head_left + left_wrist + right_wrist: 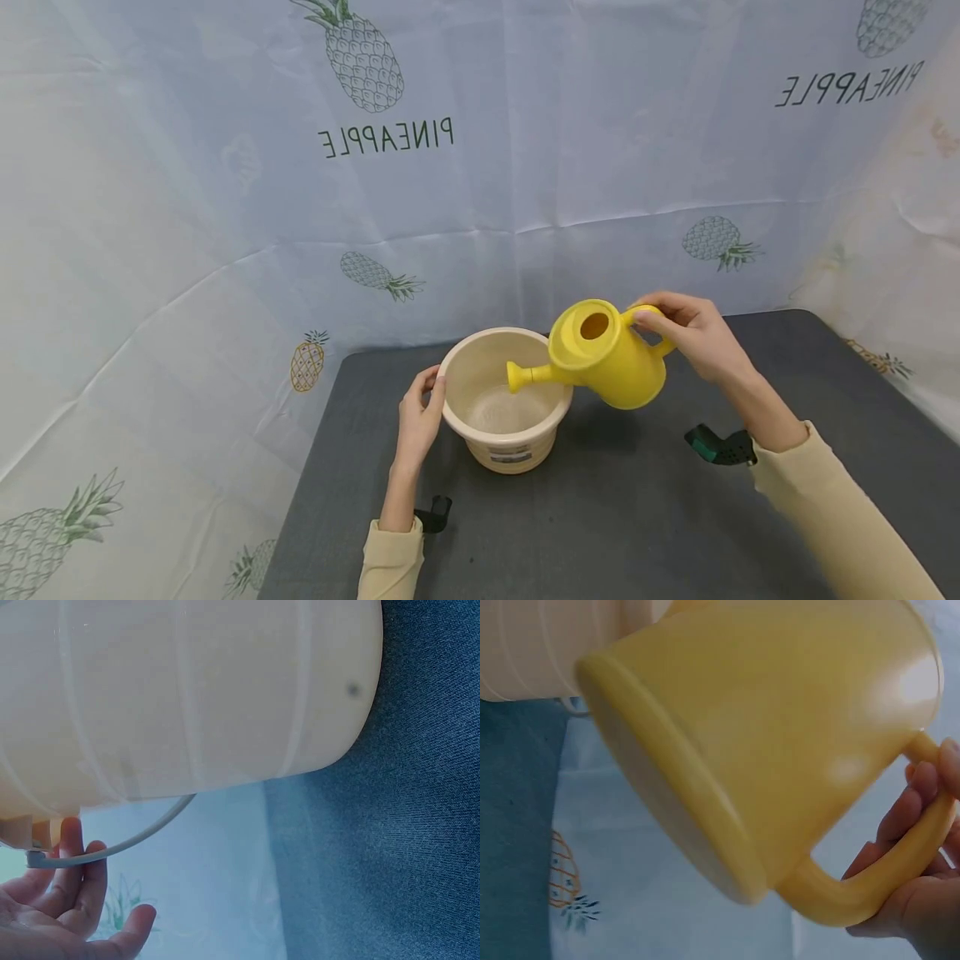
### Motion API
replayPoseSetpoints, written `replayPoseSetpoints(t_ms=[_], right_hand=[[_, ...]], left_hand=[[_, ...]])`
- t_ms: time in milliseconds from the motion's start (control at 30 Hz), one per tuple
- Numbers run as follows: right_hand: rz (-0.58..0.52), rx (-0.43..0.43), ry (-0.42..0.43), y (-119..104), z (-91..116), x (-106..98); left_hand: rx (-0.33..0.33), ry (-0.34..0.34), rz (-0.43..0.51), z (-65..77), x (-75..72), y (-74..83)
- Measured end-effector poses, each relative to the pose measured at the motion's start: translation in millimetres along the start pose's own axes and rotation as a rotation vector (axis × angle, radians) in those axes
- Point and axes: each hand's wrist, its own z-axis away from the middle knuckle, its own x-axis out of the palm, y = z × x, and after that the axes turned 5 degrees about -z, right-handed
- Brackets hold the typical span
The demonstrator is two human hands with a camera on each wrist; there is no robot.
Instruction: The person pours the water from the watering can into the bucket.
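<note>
A cream plastic bucket [498,408] stands upright on the dark table. My left hand [420,414] grips its rim at the left, and in the left wrist view the fingers [91,892] lie beside the bucket's thin grey handle [142,838]. In my right hand [697,337] is a yellow watering can [615,358], held by its loop handle [885,889]. The can leans left off the table, its spout [528,375] over the bucket's opening. No water shows coming from it. The bucket's bottom inside looks bare.
The dark tabletop [555,533] spreads around and in front of the bucket. Behind and at the sides hangs a white cloth [585,167] printed with pineapples. Black wrist devices [723,447] sit at both sleeve cuffs.
</note>
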Motion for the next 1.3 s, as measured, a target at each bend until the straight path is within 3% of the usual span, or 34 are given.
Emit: replayPoseSetpoints(t_ms=[133, 367, 533, 867, 1067, 1167, 1300], right_hand=[[-0.141, -0.008, 0.049, 15, 8, -2], [-0.492, -0.132, 0.065, 36, 20, -5], [-0.662, -0.186, 0.103, 44, 30, -6], [-0.641, -0.175, 0.340, 58, 59, -3], [-0.707, -0.215, 0.418, 65, 72, -3], [-0.702, -0.239, 0.450, 88, 79, -10], [-0.688, -0.251, 0.499, 157, 90, -37]], left_hand=[[0.009, -0.002, -0.003, 0.1, -0.1, 0.4], [0.019, -0.008, -0.005, 0.8, -0.3, 0.4], [0.016, -0.005, -0.008, 0.3, 0.5, 0.7], [-0.001, -0.011, -0.016, 0.9, -0.7, 1.8], [-0.002, -0.014, -0.014, 0.7, -0.6, 1.9], [-0.001, -0.017, -0.008, 0.8, -0.3, 1.4], [-0.002, -0.019, -0.007, 1.2, -0.3, 0.5]])
